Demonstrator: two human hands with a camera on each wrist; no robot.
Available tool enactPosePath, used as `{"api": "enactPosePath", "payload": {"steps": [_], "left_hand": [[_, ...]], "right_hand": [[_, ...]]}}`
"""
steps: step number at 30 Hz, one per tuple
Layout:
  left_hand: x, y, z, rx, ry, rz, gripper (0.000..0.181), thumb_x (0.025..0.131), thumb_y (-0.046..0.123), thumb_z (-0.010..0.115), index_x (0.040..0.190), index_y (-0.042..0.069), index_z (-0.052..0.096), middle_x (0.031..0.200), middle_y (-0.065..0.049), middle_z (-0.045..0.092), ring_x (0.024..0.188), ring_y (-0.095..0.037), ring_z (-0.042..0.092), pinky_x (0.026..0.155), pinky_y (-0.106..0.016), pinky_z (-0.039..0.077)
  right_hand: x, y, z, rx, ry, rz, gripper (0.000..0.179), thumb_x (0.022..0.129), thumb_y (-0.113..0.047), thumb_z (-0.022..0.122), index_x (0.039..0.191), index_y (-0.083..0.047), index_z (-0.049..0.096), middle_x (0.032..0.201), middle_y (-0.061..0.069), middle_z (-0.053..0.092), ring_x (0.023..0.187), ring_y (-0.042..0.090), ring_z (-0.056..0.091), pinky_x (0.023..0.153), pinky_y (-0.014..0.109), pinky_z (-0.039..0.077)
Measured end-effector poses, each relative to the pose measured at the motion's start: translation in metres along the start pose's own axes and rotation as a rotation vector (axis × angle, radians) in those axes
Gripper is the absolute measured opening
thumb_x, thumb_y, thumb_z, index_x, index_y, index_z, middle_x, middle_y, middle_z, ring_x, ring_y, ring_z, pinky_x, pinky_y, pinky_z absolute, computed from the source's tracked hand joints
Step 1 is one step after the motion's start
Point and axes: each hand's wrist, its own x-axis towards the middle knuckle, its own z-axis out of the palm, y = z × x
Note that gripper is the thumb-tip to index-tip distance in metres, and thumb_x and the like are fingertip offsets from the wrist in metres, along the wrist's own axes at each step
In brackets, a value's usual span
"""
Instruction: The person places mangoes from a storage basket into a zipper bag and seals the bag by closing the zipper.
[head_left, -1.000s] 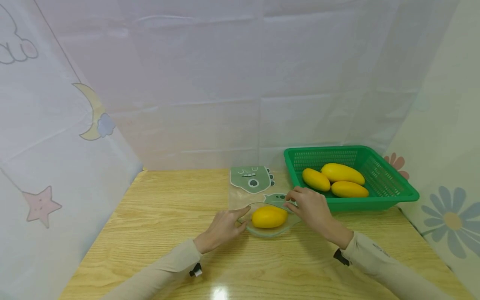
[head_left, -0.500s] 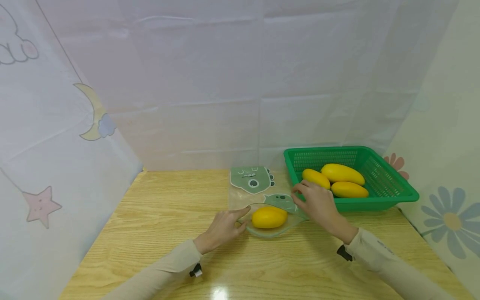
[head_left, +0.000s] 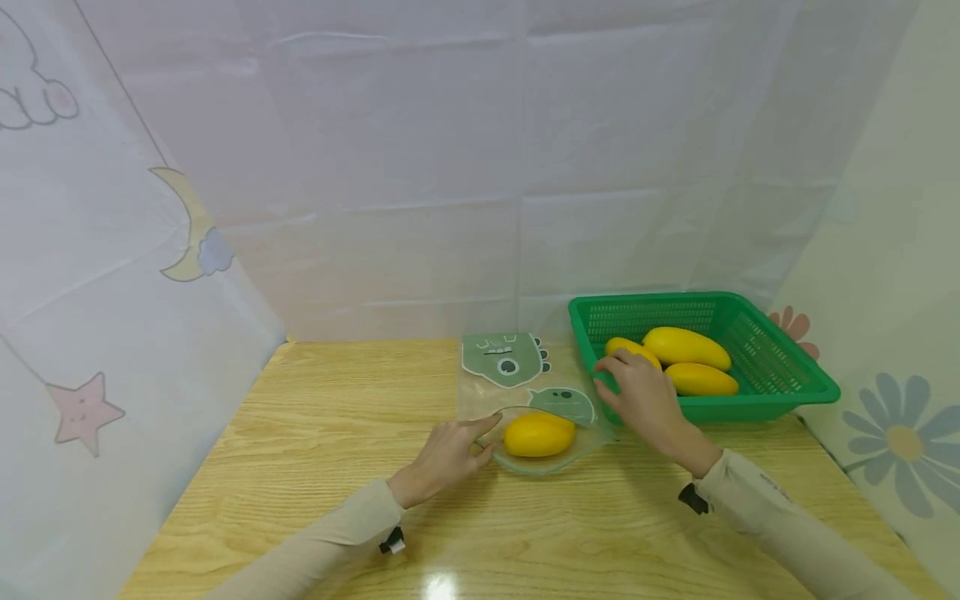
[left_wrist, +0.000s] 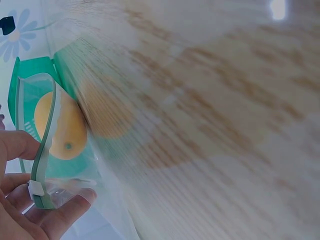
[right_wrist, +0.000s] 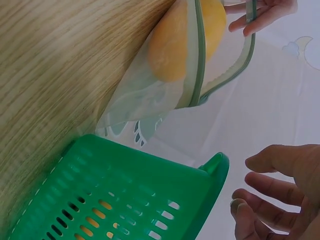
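Note:
A clear zip bag [head_left: 525, 467] with green dinosaur prints lies on the table, its mouth gaping toward the person. Inside it rests one yellow mango [head_left: 538, 435]. My left hand [head_left: 446, 457] holds the left end of the bag's mouth; in the left wrist view, thumb and fingers surround the green zip edge near a white slider [left_wrist: 36, 188]. Off to the right, my right hand [head_left: 643, 404] hovers at the near left corner of a green basket [head_left: 750, 403]. Its fingers [right_wrist: 272, 187] are loosely bent, and nothing is between them.
Several yellow mangoes [head_left: 684, 347] lie in the basket, partly hidden by my right hand. The wooden table [head_left: 337, 417] extends to the left of the bag. White printed sheeting [head_left: 375, 208] stands behind and at both sides.
My right hand has left the right end of the bag's mouth and moved right and slightly away, to the basket's near corner. My left hand and the mango in the bag have stayed put.

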Motion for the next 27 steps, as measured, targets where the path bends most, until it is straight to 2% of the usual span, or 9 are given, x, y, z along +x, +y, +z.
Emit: {"api": "enactPosePath", "payload": {"steps": [3, 10, 14, 21, 27], "left_hand": [[0.0, 0.0, -0.001, -0.003, -0.012, -0.01, 0.047, 0.086, 0.011, 0.076, 0.13, 0.004, 0.064, 0.11, -0.01, 0.073, 0.046, 0.003, 0.013, 0.038, -0.011, 0.016], [-0.001, -0.001, 0.0, -0.014, 0.007, 0.011, 0.047, 0.084, 0.01, 0.077, 0.129, 0.002, 0.064, 0.087, -0.007, 0.074, 0.047, 0.004, 0.013, 0.039, -0.012, 0.016], [-0.001, -0.002, 0.001, -0.01, 0.006, 0.011, 0.048, 0.083, 0.01, 0.077, 0.129, 0.003, 0.064, 0.087, -0.008, 0.074, 0.047, 0.003, 0.014, 0.039, -0.011, 0.016], [-0.001, 0.0, 0.001, -0.013, -0.005, 0.0, 0.047, 0.085, 0.01, 0.076, 0.129, 0.003, 0.064, 0.098, -0.009, 0.075, 0.047, 0.002, 0.016, 0.039, -0.011, 0.016], [0.0, 0.003, -0.002, -0.036, 0.016, 0.008, 0.047, 0.083, 0.008, 0.077, 0.127, 0.0, 0.065, 0.102, -0.011, 0.074, 0.048, 0.007, 0.009, 0.037, -0.011, 0.015]], "right_hand": [[0.001, 0.003, 0.0, -0.006, 0.002, -0.001, 0.018, 0.082, -0.011, 0.08, 0.097, -0.003, 0.073, 0.096, 0.015, 0.067, 0.072, 0.03, 0.062, 0.041, 0.028, 0.042], [0.001, 0.01, 0.0, -0.001, -0.018, 0.02, 0.018, 0.083, -0.008, 0.078, 0.1, -0.003, 0.073, 0.099, 0.015, 0.067, 0.076, 0.032, 0.063, 0.044, 0.032, 0.046], [0.001, 0.014, -0.001, 0.01, -0.014, 0.016, 0.018, 0.083, -0.006, 0.078, 0.1, -0.003, 0.073, 0.099, 0.014, 0.067, 0.076, 0.032, 0.062, 0.044, 0.032, 0.046], [0.001, 0.026, -0.001, 0.008, -0.045, 0.064, 0.02, 0.085, -0.006, 0.076, 0.104, -0.001, 0.072, 0.105, 0.019, 0.066, 0.084, 0.037, 0.062, 0.045, 0.036, 0.048], [0.003, 0.035, -0.001, -0.006, -0.066, 0.084, 0.022, 0.085, -0.006, 0.075, 0.106, 0.001, 0.071, 0.107, 0.021, 0.065, 0.086, 0.04, 0.062, 0.044, 0.036, 0.047]]}}
